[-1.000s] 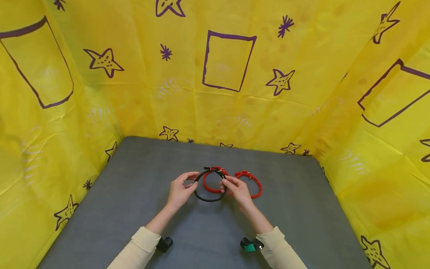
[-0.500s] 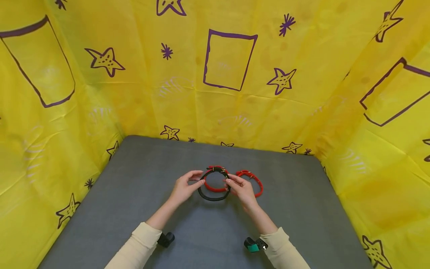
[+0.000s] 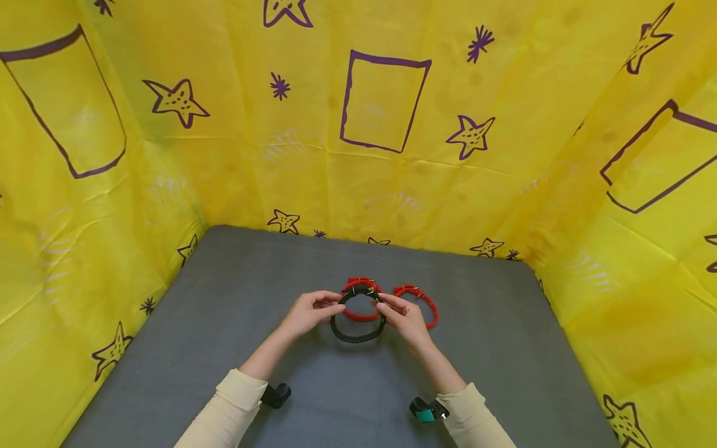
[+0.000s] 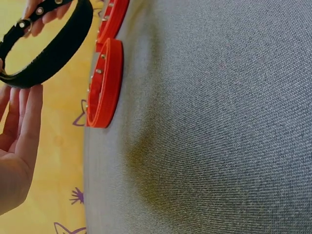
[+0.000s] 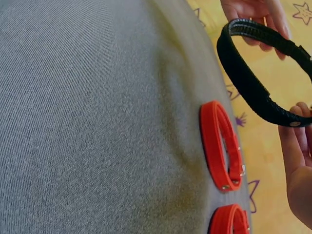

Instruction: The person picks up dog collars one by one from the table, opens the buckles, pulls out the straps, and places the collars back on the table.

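Observation:
A black buckled collar (image 3: 358,339), closed into a loop with metal-ringed holes, is raised above the grey table between both hands. My left hand (image 3: 307,312) pinches its left side between thumb and fingers. On the opposite side, my right hand (image 3: 406,318) pinches the strap near the buckle. Both wrist views show the black collar (image 4: 56,57) up off the surface. Behind it lies a red collar (image 3: 360,317), partly covered by the black one in the head view. A second red collar (image 3: 433,312) rests to the right, its left part hidden by my right hand.
The grey padded table (image 3: 252,267) is bounded at the back and sides by yellow cloth (image 3: 235,155) with purple drawings of stars and frames. Dark devices sit at both wrists, the right one (image 3: 424,412) with a green patch.
Both hands have shifted slightly right with the black collar. The collar has tilted, its lower part now showing more of the band's width. The red collars stay where they lie.

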Demonstrator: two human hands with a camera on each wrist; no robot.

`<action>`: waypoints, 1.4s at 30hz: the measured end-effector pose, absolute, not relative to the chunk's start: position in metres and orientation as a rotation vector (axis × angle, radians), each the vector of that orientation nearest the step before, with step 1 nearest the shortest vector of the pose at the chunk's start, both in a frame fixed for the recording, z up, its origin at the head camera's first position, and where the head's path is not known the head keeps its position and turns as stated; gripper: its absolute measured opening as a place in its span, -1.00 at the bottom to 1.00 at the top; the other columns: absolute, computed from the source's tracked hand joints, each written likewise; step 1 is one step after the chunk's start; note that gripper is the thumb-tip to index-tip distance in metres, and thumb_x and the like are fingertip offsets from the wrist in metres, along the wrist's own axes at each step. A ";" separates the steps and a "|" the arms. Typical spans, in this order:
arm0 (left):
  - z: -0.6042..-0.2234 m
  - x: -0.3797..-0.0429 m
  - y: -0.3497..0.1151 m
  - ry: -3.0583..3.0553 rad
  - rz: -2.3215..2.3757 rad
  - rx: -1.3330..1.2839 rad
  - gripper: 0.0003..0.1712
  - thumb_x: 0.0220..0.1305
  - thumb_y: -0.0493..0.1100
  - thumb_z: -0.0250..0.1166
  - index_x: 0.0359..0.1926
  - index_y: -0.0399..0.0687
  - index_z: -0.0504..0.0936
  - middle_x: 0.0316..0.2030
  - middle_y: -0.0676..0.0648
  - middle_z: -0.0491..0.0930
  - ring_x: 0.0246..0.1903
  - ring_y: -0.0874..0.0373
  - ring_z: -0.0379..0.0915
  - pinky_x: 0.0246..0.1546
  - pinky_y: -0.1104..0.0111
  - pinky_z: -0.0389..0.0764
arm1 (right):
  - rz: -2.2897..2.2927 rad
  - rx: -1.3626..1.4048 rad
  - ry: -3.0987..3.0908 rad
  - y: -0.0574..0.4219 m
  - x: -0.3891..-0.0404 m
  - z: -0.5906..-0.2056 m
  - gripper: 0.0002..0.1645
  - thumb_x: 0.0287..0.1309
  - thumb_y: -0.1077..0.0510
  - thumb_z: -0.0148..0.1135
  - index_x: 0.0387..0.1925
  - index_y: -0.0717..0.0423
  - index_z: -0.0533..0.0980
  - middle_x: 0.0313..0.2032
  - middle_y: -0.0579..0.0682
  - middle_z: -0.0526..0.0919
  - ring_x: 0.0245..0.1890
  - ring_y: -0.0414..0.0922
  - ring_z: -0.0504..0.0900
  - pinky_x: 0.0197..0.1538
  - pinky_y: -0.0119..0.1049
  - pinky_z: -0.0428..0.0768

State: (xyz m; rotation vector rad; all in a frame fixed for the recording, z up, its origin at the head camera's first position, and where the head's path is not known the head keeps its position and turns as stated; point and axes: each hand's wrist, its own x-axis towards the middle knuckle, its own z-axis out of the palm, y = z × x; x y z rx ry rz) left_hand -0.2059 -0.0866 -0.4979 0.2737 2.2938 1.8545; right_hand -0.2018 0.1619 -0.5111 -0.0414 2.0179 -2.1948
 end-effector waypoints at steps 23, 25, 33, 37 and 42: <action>-0.504 -0.194 -0.085 2.588 1.801 0.601 -0.71 0.16 -0.09 0.45 -0.07 0.01 0.73 -0.23 0.06 0.64 -0.22 0.12 0.56 -0.28 0.27 0.61 | -1.828 -0.537 2.458 0.164 -0.181 -0.459 -0.58 0.24 0.22 0.31 0.12 0.25 0.53 0.04 0.09 0.61 0.03 -0.02 0.57 0.09 -0.14 0.57; -0.503 -0.192 -0.084 2.608 1.784 0.629 -0.71 0.16 -0.09 0.45 -0.08 0.03 0.73 -0.23 0.08 0.63 -0.21 0.13 0.56 -0.32 0.34 0.60 | -1.808 -0.599 2.499 0.162 -0.179 -0.455 -0.62 0.23 0.25 0.30 0.08 0.26 0.55 0.02 0.12 0.62 0.00 0.02 0.60 0.04 -0.13 0.60; -0.502 -0.184 -0.082 2.619 1.810 0.767 -0.70 0.15 -0.15 0.45 -0.06 -0.01 0.72 -0.18 0.07 0.62 -0.18 0.12 0.53 -0.28 0.37 0.67 | -1.744 -0.725 2.608 0.159 -0.171 -0.448 -0.75 0.17 0.34 0.33 -0.09 0.28 0.62 -0.16 0.12 0.66 -0.17 -0.01 0.69 -0.10 -0.14 0.66; -0.503 -0.183 -0.081 2.641 1.801 0.810 -0.69 0.16 -0.15 0.44 -0.05 -0.03 0.72 -0.17 0.04 0.62 -0.17 0.10 0.54 -0.25 0.37 0.67 | -1.723 -0.792 2.648 0.160 -0.171 -0.456 -0.77 0.15 0.38 0.32 -0.12 0.31 0.61 -0.18 0.14 0.66 -0.20 0.03 0.70 -0.16 -0.17 0.68; -0.502 -0.179 -0.080 2.648 1.737 0.766 -0.67 0.17 -0.11 0.44 -0.02 0.02 0.70 -0.14 0.10 0.60 -0.14 0.14 0.56 -0.18 0.33 0.66 | -1.657 -0.882 2.770 0.164 -0.176 -0.481 -0.75 0.14 0.33 0.35 -0.11 0.20 0.61 -0.17 0.05 0.66 -0.19 -0.02 0.69 -0.19 -0.20 0.69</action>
